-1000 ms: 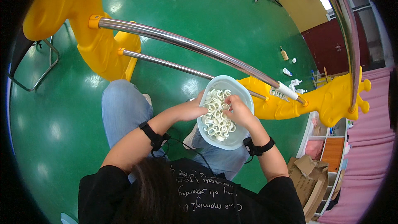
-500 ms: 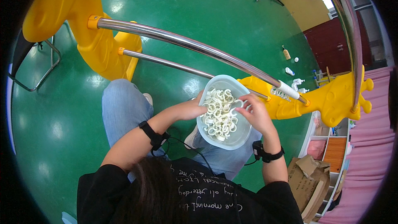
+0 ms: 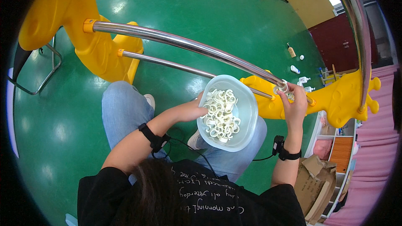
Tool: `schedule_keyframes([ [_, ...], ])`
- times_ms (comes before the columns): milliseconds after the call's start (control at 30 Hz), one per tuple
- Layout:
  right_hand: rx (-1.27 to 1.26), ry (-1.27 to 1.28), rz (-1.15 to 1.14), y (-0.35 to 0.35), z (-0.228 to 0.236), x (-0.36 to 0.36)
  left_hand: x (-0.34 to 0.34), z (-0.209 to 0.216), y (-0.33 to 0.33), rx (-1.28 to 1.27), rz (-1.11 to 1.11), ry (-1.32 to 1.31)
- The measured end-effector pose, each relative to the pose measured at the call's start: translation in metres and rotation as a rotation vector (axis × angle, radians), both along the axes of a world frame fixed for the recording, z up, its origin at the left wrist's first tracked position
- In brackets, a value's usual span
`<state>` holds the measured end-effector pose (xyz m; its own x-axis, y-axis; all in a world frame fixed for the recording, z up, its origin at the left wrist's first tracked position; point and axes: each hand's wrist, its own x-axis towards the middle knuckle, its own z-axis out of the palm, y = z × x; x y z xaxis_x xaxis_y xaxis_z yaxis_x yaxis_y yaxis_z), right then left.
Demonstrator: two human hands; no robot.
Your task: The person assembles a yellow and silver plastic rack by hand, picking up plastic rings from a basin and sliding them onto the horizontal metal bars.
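My left hand [image 3: 191, 110] grips the left rim of a pale blue plastic basin [image 3: 246, 130], held tilted above my lap. Inside it lies a heap of white plastic hook rings [image 3: 220, 115]. My right hand [image 3: 296, 104] is raised to the right part of the upper steel rail [image 3: 184, 44], with thumb and fingers pinching a white hook ring [image 3: 283, 87] against the bar. The hand mostly hides the other white rings bunched on the rail there, so whether this ring is clipped around the bar cannot be seen.
Yellow giraffe-shaped end supports [image 3: 93, 56] carry the rails, including a thinner lower rail [image 3: 167, 62]. On the green floor stand several bottles [image 3: 291, 51]. A cardboard box [image 3: 315, 184] and shelf [image 3: 340, 152] are at the right, beside a pink curtain [image 3: 377, 155]. Cables hang from my wristbands.
My right hand has moved from the basin up and right to the upper rail, carrying a white hook ring. My left hand still holds the basin in nearly the same place.
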<state>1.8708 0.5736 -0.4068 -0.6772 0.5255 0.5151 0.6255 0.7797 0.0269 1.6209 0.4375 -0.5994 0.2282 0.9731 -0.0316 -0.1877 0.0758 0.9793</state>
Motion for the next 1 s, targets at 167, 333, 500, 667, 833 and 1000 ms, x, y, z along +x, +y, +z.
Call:
schedule_keyframes([
  [167, 0.063, -0.163, 0.079, 0.016, 0.007, -0.004, 0.003, 0.005, 0.006, -0.022, -0.015, -0.027],
  [333, -0.048, -0.183, 0.083, 0.025, 0.0, -0.002, 0.003, 0.005, 0.009, -0.027, -0.008, -0.007],
  [500, -0.126, -0.163, 0.038, 0.032, -0.003, 0.003, 0.001, 0.016, 0.006, -0.065, 0.001, -0.031],
  [667, -0.091, -0.173, 0.04, 0.034, -0.003, 0.005, 0.004, 0.014, 0.011, -0.087, 0.013, -0.053],
  [833, -0.094, -0.214, 0.009, 0.034, 0.0, 0.009, 0.008, 0.003, 0.015, -0.11, 0.002, -0.057],
  [1000, -0.099, -0.266, 0.002, 0.033, 0.001, 0.006, 0.005, 0.003, 0.014, -0.127, -0.013, -0.07],
])
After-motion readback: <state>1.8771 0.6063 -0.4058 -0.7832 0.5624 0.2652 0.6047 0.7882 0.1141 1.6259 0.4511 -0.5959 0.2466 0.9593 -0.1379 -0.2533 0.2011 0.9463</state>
